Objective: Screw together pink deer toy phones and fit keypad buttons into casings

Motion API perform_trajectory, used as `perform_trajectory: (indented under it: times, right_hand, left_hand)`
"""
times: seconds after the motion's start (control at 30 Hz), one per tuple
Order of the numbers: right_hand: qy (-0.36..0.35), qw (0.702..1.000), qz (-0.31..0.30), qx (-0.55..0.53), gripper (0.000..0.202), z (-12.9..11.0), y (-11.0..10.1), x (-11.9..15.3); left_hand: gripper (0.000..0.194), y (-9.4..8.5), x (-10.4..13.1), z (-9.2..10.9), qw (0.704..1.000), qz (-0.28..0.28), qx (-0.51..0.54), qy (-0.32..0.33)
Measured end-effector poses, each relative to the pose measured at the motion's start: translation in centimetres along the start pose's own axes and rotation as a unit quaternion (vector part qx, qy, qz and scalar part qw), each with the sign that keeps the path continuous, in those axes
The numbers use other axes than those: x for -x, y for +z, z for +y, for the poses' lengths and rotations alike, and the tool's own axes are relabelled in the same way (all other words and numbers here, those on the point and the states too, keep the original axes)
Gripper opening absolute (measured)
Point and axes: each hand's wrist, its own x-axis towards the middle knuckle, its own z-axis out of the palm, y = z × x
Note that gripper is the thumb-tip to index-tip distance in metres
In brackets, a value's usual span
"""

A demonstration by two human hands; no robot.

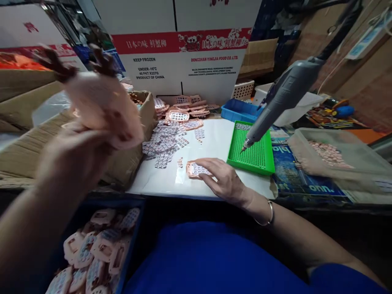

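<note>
My left hand (73,157), smeared by motion, is raised on the left. It is closed on a pink plastic toy casing (104,102) with two brown antlers on top. On the white work surface, my right hand (225,179) has its thumb and fingers around a small pink toy shell (191,170) with a pale button sheet set in it. To the left of that shell lie a few tiny pink pieces (180,162) and a heap of pale button sheets (165,141). Pink shell halves (183,112) are piled behind them.
An electric screwdriver (281,90) hangs over a green tray (266,163) holding small metal parts. Behind it sits a blue tray (229,113). A clear tub (301,141) with pink pieces stands right. Cardboard boxes (134,163) flank the left; below, a blue bin (139,212) holds pink toys.
</note>
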Motion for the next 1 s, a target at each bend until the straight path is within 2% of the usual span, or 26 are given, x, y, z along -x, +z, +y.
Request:
perform_trajectory:
  times: [0.03, 0.07, 0.13, 0.2, 0.27, 0.4, 0.53, 0.57, 0.63, 0.7, 0.73, 0.8, 0.87, 0.93, 1.0]
  right_hand:
    - [-0.002, 0.999, 0.041, -0.025, 0.031, -0.4, -0.3, -0.5]
    - [0.0, 0.997, 0.067, -0.04, 0.036, -0.7, -0.5, -1.0]
    - [0.011, 0.996, 0.075, -0.048, 0.05, -1.2, -0.6, -1.7]
    - [0.035, 0.998, 0.031, -0.043, 0.063, -1.1, -0.3, -1.9]
    - [0.077, 0.996, -0.016, -0.038, 0.068, -0.2, 0.2, -1.6]
    - [0.166, 0.983, -0.05, -0.055, 0.058, 1.9, 0.8, -0.6]
    - [0.216, 0.968, -0.052, -0.12, 0.058, 3.2, 0.3, -0.6]
    - [0.233, 0.96, -0.047, -0.149, 0.06, 3.5, 0.0, -0.7]
    - [0.273, 0.935, -0.021, -0.224, 0.065, 3.9, -0.5, -0.9]
    - [0.301, 0.909, 0.014, -0.287, 0.068, 4.5, -0.9, -1.0]
    - [0.303, 0.903, 0.023, -0.303, 0.069, 4.9, -1.1, -0.9]
    - [0.276, 0.915, 0.011, -0.294, 0.068, 5.6, -1.3, -0.8]
    - [0.218, 0.945, -0.041, -0.242, 0.065, 6.3, -1.3, -0.5]
    - [0.142, 0.968, -0.106, -0.18, 0.063, 6.8, -0.9, -0.4]
    - [0.073, 0.975, -0.161, -0.131, 0.062, 7.2, -0.3, -0.3]
  left_hand:
    - [0.027, 1.5, 1.5, -0.2, 0.995, -0.068, 0.067, -0.031]
    - [0.026, 3.1, 3.0, -0.8, 0.975, -0.155, 0.144, -0.072]
    - [0.029, 6.3, 5.7, -2.5, 0.946, -0.178, 0.232, -0.139]
    - [0.04, 9.1, 7.7, -4.6, 0.911, -0.213, 0.298, -0.187]
    - [0.041, 11.1, 9.2, -6.4, 0.883, -0.249, 0.337, -0.211]
    - [0.051, 13.4, 10.9, -7.9, 0.847, -0.318, 0.352, -0.24]
    - [0.06, 13.9, 11.1, -8.6, 0.844, -0.339, 0.335, -0.246]
    - [0.059, 13.6, 10.9, -8.9, 0.855, -0.335, 0.322, -0.232]
    - [0.053, 12.4, 10.4, -10.0, 0.901, -0.297, 0.272, -0.163]
    - [0.042, 10.6, 10.0, -11.2, 0.954, -0.241, 0.175, -0.022]
    - [0.035, 9.6, 9.8, -11.8, 0.965, -0.226, 0.111, 0.068]
    - [0.028, 7.7, 9.8, -12.9, 0.941, -0.242, 0.004, 0.237]
    - [0.029, 6.4, 10.1, -13.6, 0.901, -0.272, -0.052, 0.334]
    - [0.028, 5.7, 10.5, -14.0, 0.884, -0.284, -0.073, 0.364]
    - [0.025, 5.6, 10.8, -14.3, 0.886, -0.284, -0.079, 0.359]
